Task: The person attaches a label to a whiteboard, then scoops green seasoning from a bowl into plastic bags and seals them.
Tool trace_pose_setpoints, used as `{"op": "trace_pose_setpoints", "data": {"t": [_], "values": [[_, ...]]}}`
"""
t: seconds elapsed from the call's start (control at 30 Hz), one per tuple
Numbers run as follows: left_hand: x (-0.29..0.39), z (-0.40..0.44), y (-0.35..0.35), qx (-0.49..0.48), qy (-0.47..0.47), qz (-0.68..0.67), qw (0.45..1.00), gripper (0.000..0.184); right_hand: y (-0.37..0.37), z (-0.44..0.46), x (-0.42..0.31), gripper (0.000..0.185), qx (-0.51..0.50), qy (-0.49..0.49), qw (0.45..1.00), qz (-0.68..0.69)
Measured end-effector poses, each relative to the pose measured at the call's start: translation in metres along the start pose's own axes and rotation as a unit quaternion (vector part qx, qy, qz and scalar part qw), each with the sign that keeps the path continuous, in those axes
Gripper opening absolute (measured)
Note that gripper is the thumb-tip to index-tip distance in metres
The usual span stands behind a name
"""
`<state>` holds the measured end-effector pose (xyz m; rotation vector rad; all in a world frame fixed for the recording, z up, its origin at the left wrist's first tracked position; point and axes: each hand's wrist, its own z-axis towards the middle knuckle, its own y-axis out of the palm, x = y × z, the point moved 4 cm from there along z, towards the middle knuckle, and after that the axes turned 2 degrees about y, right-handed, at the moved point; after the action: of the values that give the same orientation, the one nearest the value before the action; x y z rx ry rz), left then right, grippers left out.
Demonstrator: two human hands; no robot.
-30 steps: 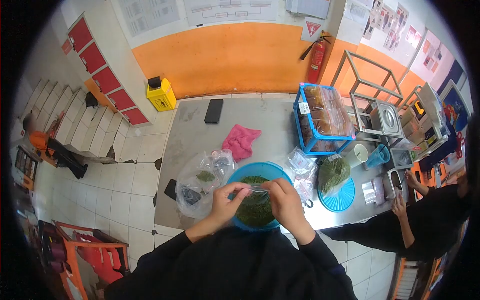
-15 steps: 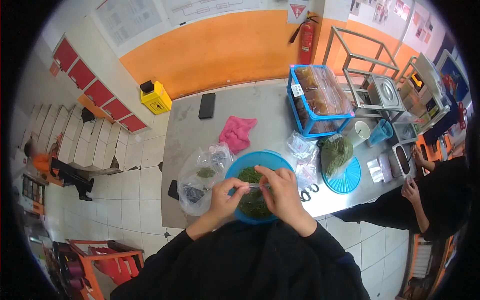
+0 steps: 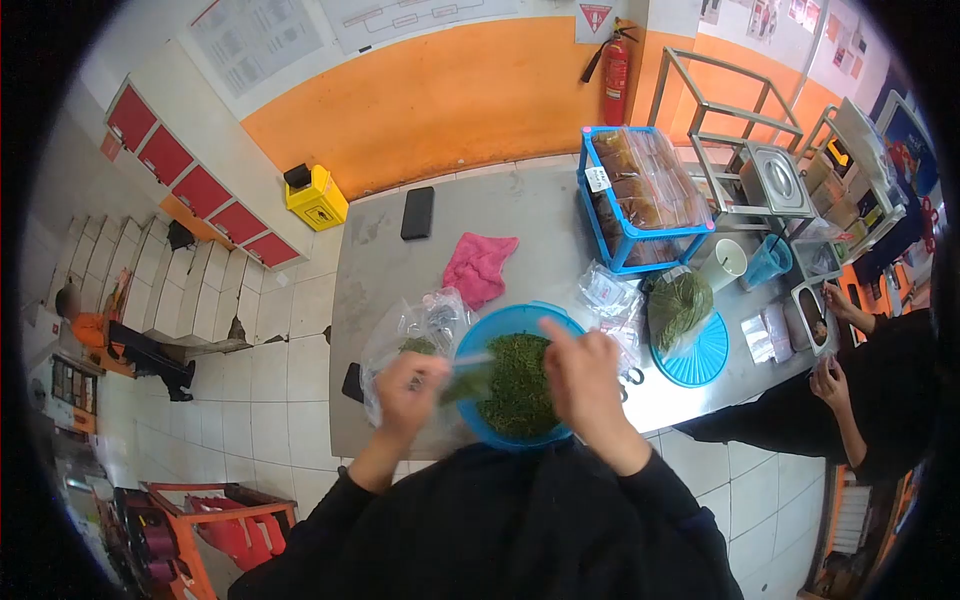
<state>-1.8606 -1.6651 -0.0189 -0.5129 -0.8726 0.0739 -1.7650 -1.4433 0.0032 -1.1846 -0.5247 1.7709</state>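
A blue bowl (image 3: 470,345) of chopped green leaves (image 3: 520,385) stands in front of me at the table's near edge. My left hand (image 3: 408,388) is closed on a small clear plastic bag (image 3: 468,384) with green in it, blurred by motion over the bowl's left side. Over the right rim, my right hand (image 3: 588,385) is apart from the bag, its index finger stretched out; it is blurred, and I see nothing in it. Left of the bowl lies a large clear plastic bag (image 3: 385,345) with some green inside, partly behind my left hand.
A pink cloth (image 3: 478,268) and black phone (image 3: 417,213) lie on the steel table (image 3: 375,270). To the right are a blue crate (image 3: 640,240) of brown packets, a bag of green leaves (image 3: 680,308) on a blue lid (image 3: 692,365), and a co-worker's hands (image 3: 830,385) at a metal tray (image 3: 810,315).
Both hands were together, pinching the small bag's edge over the bowl. My left hand has moved left with the bag, and my right hand has let go and shifted right.
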Motion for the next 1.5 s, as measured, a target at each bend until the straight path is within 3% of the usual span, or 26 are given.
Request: {"op": "trace_pose_setpoints", "data": {"t": [0.03,0.17,0.23,0.37,0.43,0.5,0.57,0.63,0.67,0.73,0.87,0.93,0.97,1.03,1.07,1.1,1.13,1.17,1.23,1.3,1.37,1.43,1.5], "values": [[-0.008,0.001,-0.018,0.058,-0.021,0.021,0.998,0.004,-0.012,0.002,0.012,0.064,0.024,0.019,1.000,0.001],[-0.021,-0.002,-0.055,0.010,0.056,0.138,0.989,0.019,-0.045,-0.006,0.045,0.065,0.094,0.094,0.990,0.050],[-0.019,-0.002,-0.051,-0.042,0.096,0.250,0.963,0.046,-0.052,-0.007,0.049,0.063,0.113,0.105,0.987,0.047],[-0.011,0.004,-0.040,-0.002,0.022,0.172,0.985,0.063,-0.063,-0.008,0.080,0.050,0.196,0.137,0.970,0.051],[-0.007,0.011,-0.029,-0.038,0.077,0.171,0.981,0.067,-0.042,-0.018,0.125,0.038,0.089,0.276,0.956,0.038],[0.003,0.015,-0.010,-0.069,0.094,0.132,0.984,0.063,0.001,-0.037,0.170,0.029,-0.011,0.349,0.937,-0.031],[0.014,0.019,0.011,-0.095,0.115,0.094,0.984,0.059,0.052,-0.066,0.199,0.030,-0.061,0.271,0.956,-0.093],[0.025,0.019,0.032,-0.160,0.163,0.031,0.973,0.044,0.076,-0.087,0.198,0.022,0.001,0.176,0.959,-0.221],[0.030,0.020,0.037,-0.158,0.167,0.031,0.973,0.044,0.086,-0.096,0.202,0.022,0.005,0.174,0.959,-0.222],[0.039,0.021,0.047,-0.201,0.203,0.010,0.958,0.033,0.100,-0.104,0.217,0.020,-0.039,0.263,0.943,-0.199],[0.037,0.020,0.050,-0.207,0.186,-0.024,0.960,0.028,0.090,-0.102,0.215,0.012,0.007,0.211,0.962,-0.171],[0.031,0.019,0.052,-0.235,0.107,-0.055,0.965,0.028,0.076,-0.096,0.222,0.008,0.110,0.228,0.967,0.020],[0.031,0.018,0.053,-0.234,0.105,-0.054,0.965,0.028,0.063,-0.084,0.210,0.008,0.109,0.226,0.968,0.020],[0.028,0.015,0.060,-0.231,-0.004,-0.160,0.960,0.031,0.012,-0.054,0.159,0.006,0.216,0.216,0.932,0.194],[0.029,0.013,0.065,-0.226,-0.006,-0.159,0.961,0.031,-0.004,-0.044,0.141,0.006,0.214,0.143,0.949,0.179],[0.026,0.009,0.074,-0.228,-0.077,-0.287,0.927,0.033,-0.019,-0.036,0.120,0.006,0.211,0.135,0.951,0.181],[0.024,0.006,0.081,-0.222,-0.141,-0.407,0.875,0.035,-0.031,-0.026,0.089,0.007,0.182,0.059,0.973,0.128],[0.023,0.003,0.085,-0.208,-0.133,-0.405,0.880,0.035,-0.037,-0.018,0.060,0.008,0.153,-0.023,0.985,0.074],[0.023,-0.005,0.098,-0.246,-0.182,-0.492,0.816,0.037,-0.033,-0.014,0.020,0.010,0.098,-0.122,0.987,0.035],[0.034,0.001,0.095,-0.273,-0.195,-0.357,0.872,0.033,-0.018,-0.017,-0.002,0.012,0.050,-0.129,0.989,0.047],[0.024,0.002,0.098,-0.235,-0.153,-0.193,0.940,0.028,-0.012,-0.013,-0.010,0.013,0.016,-0.119,0.989,0.091],[0.009,-0.002,0.102,-0.181,-0.091,-0.196,0.959,0.022,0.004,-0.020,0.003,0.013,0.020,-0.019,0.989,0.146],[0.020,0.004,0.086,-0.225,-0.049,-0.173,0.957,0.021,-0.007,-0.008,-0.010,0.025,0.051,-0.077,0.992,0.089]]}}
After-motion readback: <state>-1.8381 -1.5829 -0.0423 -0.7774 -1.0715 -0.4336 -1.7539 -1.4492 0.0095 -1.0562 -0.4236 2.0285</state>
